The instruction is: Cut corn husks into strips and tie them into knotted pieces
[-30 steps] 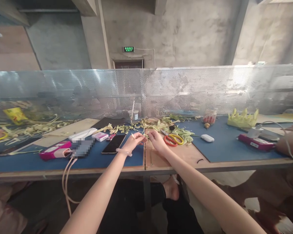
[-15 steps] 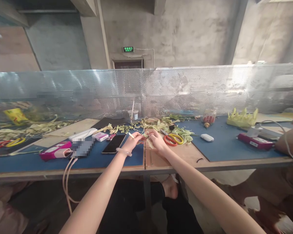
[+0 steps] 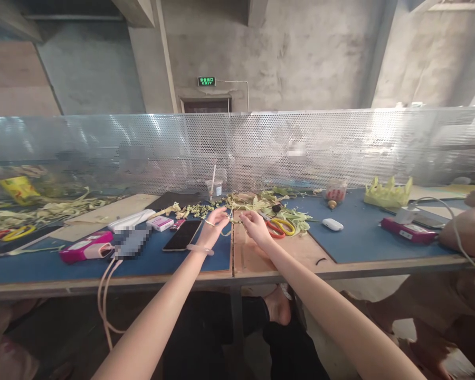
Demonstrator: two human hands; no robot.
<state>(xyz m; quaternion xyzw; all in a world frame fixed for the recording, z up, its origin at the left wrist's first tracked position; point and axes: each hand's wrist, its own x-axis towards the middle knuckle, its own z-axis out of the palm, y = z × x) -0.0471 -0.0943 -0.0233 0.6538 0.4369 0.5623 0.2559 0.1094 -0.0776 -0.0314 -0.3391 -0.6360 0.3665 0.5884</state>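
Over the table's middle, my left hand (image 3: 215, 224) has its fingers curled around a thin pale strip, with a bracelet (image 3: 200, 249) on the wrist. Just to its right, my right hand (image 3: 254, 226) is closed in a pinch; what it grips is too small to make out. Behind both hands lies a pile of pale green leafy strips (image 3: 257, 201). Scissors with red and yellow handles (image 3: 284, 226) rest right beside my right hand. A dark phone (image 3: 182, 235) lies left of my left wrist.
A plastic cup with a straw (image 3: 216, 188) stands by the perforated metal screen (image 3: 162, 137). Left are a magenta box (image 3: 86, 247), a small white-purple box (image 3: 160, 224) and cables. Right are a white case (image 3: 333, 225), a jar (image 3: 336, 190), a yellow-green holder (image 3: 388, 193) and another person's arm (image 3: 465, 232).
My hands have moved slightly apart, and the fingers of my left hand are raised more. The whole view has shifted a little.
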